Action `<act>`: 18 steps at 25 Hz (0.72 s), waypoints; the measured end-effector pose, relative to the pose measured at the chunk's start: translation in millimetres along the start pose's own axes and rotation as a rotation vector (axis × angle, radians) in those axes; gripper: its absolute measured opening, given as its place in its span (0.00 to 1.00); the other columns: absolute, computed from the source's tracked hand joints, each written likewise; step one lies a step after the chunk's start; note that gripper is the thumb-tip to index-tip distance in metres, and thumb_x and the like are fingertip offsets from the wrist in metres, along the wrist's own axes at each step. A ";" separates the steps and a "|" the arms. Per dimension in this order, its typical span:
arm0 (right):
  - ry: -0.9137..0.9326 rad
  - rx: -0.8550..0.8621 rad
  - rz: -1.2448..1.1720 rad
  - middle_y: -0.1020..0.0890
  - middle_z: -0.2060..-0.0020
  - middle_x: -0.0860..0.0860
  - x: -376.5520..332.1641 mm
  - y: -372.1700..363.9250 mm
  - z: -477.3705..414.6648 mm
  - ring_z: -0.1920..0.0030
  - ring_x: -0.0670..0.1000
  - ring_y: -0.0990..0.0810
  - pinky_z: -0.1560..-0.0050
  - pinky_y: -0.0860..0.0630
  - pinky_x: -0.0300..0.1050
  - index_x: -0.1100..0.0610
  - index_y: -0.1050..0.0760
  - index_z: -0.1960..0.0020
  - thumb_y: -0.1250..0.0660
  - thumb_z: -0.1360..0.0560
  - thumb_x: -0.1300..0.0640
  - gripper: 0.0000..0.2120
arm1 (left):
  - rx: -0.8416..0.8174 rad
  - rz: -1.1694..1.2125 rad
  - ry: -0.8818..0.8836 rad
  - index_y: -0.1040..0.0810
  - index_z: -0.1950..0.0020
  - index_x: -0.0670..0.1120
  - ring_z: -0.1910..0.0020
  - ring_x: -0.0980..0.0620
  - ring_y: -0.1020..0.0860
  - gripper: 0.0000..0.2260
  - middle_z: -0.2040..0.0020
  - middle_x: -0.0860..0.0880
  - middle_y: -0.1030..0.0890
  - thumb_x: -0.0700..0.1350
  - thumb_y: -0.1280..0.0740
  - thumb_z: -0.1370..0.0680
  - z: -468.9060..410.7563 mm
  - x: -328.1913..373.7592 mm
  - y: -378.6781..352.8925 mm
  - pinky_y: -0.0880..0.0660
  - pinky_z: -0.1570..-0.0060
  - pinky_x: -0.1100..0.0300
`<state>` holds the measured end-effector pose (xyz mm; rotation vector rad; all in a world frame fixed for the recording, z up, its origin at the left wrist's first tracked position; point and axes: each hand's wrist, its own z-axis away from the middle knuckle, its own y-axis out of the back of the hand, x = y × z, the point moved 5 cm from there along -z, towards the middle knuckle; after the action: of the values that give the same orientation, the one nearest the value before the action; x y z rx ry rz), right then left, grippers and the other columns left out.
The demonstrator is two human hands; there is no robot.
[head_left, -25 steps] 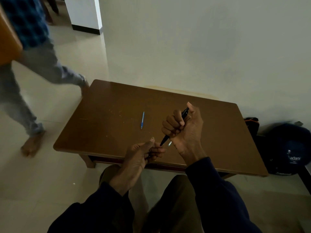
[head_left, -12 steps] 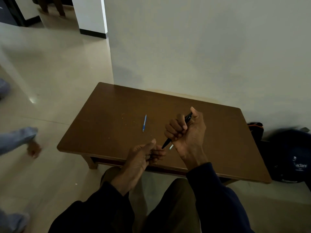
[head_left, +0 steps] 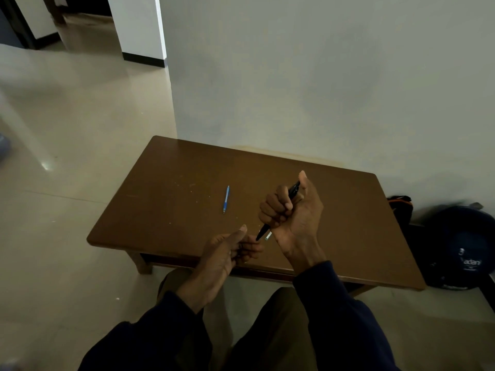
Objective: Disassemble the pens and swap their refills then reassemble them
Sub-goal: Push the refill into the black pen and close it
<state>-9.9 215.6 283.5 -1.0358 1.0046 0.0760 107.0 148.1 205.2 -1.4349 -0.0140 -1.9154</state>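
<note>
Two pens are in view. The black pen [head_left: 294,189] is clenched in the right hand [head_left: 294,215]. The fingers wrap fully round the barrel, and the thumb stands up alongside its upper end. The pen is held slanted above the near edge of the table [head_left: 166,199], with its tip pointing down toward the left hand [head_left: 225,255]. That hand hovers over the same near edge, just beside the pen's tip, with the thumb stretched out and the fingers curled in toward the palm. Whether those fingers pinch anything cannot be told. The blue pen [head_left: 226,198] lies flat on the table near the middle of the top, running roughly from near edge to far edge, with neither hand touching it. A small pale piece [head_left: 268,235] shows just beside the black pen's tip, too small to identify. Off the right end of the table, on the floor against the wall, sits a dark round bag [head_left: 460,245].
</note>
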 end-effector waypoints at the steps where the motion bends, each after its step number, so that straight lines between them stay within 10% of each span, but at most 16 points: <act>1: 0.006 0.000 0.015 0.45 0.77 0.48 -0.4 -1.7 0.6 0.75 0.48 0.50 0.73 0.52 0.45 0.54 0.43 0.73 0.44 0.19 0.37 0.30 | 0.000 0.003 -0.001 0.12 0.58 0.44 0.57 0.48 0.14 0.15 0.53 0.38 0.13 0.53 0.32 0.22 0.4 0.5 -0.1 0.21 0.55 0.59; 18: 0.047 -0.024 0.005 0.48 0.77 0.49 -6.7 -21.0 2.0 0.75 0.47 0.51 0.76 0.50 0.40 0.54 0.41 0.74 0.47 0.18 0.44 0.28 | 0.021 0.001 -0.038 0.15 0.57 0.41 0.60 0.49 0.15 0.16 0.56 0.39 0.14 0.49 0.36 0.18 2.4 15.4 1.2 0.23 0.55 0.58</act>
<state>-2.2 208.1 302.9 -1.0613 1.0508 0.0686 108.0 139.9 218.4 -1.4571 -0.0516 -1.8817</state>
